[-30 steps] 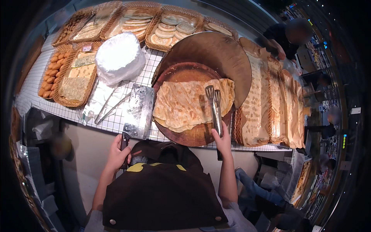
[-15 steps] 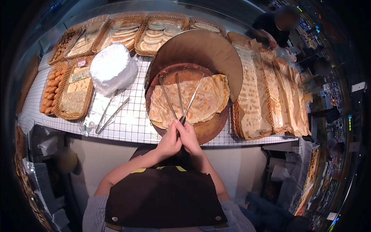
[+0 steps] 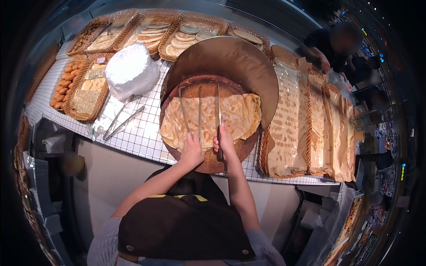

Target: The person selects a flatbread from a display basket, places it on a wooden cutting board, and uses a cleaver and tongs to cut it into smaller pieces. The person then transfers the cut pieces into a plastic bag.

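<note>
A large folded, golden-brown flatbread (image 3: pixel 239 113) lies on a round wooden chopping board (image 3: pixel 211 166). My left hand (image 3: pixel 192 148) grips metal tongs (image 3: pixel 200 111), whose two spread arms reach over the left part of the bread. In my right hand (image 3: pixel 226 141) is a knife (image 3: pixel 218 104) with a dark handle, its long blade pointing away from me over the middle of the bread. Whether the blade touches the bread I cannot tell. A curved metal guard (image 3: pixel 222 57) stands round the far side of the board.
A plastic-wrapped white stack (image 3: pixel 131 71) stands left of the guard, with another pair of tongs (image 3: pixel 122 119) before it. Baskets of round flatbreads (image 3: pixel 182 42) line the back; brown rolls (image 3: pixel 65 84) sit far left. Paper-lined baskets (image 3: pixel 286 119) fill the right. Another person (image 3: pixel 326 44) stands beyond the counter.
My hands, together before, have moved apart: the left holds the tongs, the right the knife. The knife has swung from a slant to nearly straight ahead. The view has turned slightly.
</note>
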Available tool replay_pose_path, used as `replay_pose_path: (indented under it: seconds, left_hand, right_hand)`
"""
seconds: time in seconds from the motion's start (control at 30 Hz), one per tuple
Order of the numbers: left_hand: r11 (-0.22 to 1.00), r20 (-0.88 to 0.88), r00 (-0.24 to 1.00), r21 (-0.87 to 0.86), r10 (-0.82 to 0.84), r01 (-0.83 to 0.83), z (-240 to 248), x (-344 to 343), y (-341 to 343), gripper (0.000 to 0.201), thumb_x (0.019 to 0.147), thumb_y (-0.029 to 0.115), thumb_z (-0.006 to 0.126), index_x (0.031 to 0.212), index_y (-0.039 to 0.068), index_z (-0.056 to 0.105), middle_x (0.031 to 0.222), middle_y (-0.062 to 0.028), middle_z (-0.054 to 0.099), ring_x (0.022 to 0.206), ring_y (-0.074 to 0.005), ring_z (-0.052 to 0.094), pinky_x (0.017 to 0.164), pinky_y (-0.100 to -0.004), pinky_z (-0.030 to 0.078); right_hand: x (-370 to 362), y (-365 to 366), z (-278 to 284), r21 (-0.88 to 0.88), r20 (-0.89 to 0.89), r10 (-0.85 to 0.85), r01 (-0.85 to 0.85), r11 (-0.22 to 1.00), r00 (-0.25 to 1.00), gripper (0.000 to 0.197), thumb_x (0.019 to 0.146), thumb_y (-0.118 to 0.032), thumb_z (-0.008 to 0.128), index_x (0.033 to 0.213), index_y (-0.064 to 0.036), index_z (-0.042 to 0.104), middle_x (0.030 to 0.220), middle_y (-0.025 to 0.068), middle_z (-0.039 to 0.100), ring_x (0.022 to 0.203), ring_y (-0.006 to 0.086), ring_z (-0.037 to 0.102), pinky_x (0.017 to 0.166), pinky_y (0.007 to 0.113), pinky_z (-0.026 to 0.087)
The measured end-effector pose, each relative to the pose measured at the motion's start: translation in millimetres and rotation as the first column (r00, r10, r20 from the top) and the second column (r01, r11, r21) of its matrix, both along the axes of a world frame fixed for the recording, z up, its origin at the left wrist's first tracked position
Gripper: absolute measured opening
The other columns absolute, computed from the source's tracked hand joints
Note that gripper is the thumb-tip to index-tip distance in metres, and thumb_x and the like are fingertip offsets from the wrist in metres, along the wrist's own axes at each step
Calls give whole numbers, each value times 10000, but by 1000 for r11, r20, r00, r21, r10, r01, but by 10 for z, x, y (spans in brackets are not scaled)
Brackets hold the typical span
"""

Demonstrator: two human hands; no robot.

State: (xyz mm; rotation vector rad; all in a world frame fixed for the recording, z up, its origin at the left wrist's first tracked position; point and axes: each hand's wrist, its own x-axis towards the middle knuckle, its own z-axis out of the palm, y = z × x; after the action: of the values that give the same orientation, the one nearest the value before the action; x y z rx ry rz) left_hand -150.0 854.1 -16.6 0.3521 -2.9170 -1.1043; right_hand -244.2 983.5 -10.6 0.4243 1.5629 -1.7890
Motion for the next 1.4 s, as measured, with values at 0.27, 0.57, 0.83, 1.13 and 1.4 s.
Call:
replay_pose_path:
  seconds: [0.27,0.57,0.83,1.13,1.4]
  left_hand:
    - [937,-4,937,28,349,-348,-199,171,-103,986,696,55,652,1463,-74,45,1154,-294,485,1024,-437,568,892,-426,479]
    - [660,303,820,487,486,-572,485,492,-303,489,831,356,739,1070,-42,586,702,-47,589,542,-118,519,503,-272,437]
    - [926,239,921,144,309,-348,28,1069,-746,568,881,514,619,1021,-36,604,686,-122,614,597,-230,638,538,-334,485]
    - [788,572,808,428,144,-443,557,801,-970,570,923,519,540,921,-51,554,545,-97,533,357,-194,515,356,-337,406]
    - [825,557,822,407,118,-393,457,861,-1072,601,924,524,519,947,-75,551,590,-155,584,390,-233,557,396,-363,447]
  right_hand:
    - [-181,114,-266,191,-94,93,-74,979,991,574,969,-597,365,776,-72,493,526,6,417,399,122,426,370,280,352]
    - [-248,-82,-604,600,-550,313,106,793,774,622,1014,-460,321,855,62,618,724,292,586,756,476,568,710,512,427]
    - [-345,-134,-318,605,-527,352,50,795,773,661,1000,-501,318,903,60,652,830,303,632,830,483,600,749,516,455]
    - [-496,-160,-280,583,-532,303,82,808,791,623,1007,-512,327,782,23,553,638,162,526,603,291,535,570,386,415]
    - [-391,-377,-151,240,-717,42,190,952,696,623,1009,-537,285,857,8,546,694,112,565,576,209,556,537,328,438]
